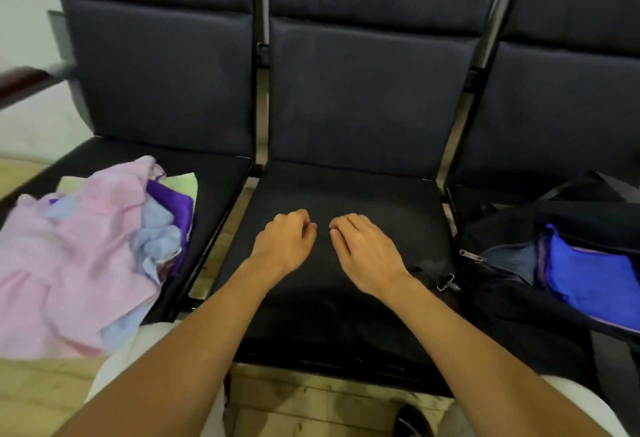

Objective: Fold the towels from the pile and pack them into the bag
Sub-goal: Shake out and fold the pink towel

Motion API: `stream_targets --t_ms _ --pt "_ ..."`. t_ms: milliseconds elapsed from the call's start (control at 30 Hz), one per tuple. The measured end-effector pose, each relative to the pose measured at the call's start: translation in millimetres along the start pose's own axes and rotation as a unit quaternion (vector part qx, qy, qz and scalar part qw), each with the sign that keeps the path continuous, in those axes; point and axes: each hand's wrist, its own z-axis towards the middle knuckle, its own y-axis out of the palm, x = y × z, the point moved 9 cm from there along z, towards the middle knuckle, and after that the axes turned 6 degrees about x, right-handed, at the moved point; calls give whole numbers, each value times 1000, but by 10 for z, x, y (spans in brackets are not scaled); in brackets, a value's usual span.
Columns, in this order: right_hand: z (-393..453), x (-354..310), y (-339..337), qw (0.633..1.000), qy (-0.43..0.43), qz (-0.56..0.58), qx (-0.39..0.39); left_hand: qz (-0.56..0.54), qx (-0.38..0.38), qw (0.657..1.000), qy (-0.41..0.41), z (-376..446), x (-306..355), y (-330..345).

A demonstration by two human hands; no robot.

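Two hands [285, 239] [363, 249] (empty), one bag [519, 284].

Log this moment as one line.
left hand: empty, on middle seat | right hand: empty, same seat | towel pile: left seat | bag: right seat, open, blue towel inside

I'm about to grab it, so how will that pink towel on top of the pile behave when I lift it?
The pink towel lies crumpled in soft folds, so it will likely hang floppy. It drapes over the blue towel, which may drag along. Probably light, and unlikely to slip.
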Motion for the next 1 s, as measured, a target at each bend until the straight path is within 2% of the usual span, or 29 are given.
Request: stream_targets --t_ms 133,367,500,600,800,867,1000 --pt "203 -361 303 998 -38 3 -42 20 12 999 -31 -20 -464 -162" --pt "566 -856 609 996 -59 35 -65 91 8 994 -56 17 -1105 -516" --pt "668 -1172 914 991 -68 57 -101 204 -58 969 -122 -114 -1707 -618" --pt "672 -1429 1142 986 -80 79 -124 216 -120 952 -180 -275 -2111 -636" --pt "616 -1920 1568 969 -118 121 -180 280 -181 918 -214 -546 -2482 -761" --pt "587 -2057 1660 964 -128 137 -189 266 -156 927 -211 -563 -2544 -818" --pt "559 -2274 1718 949 -117 231 -182 182 -59 962 -192 -517 -2537 -1031"
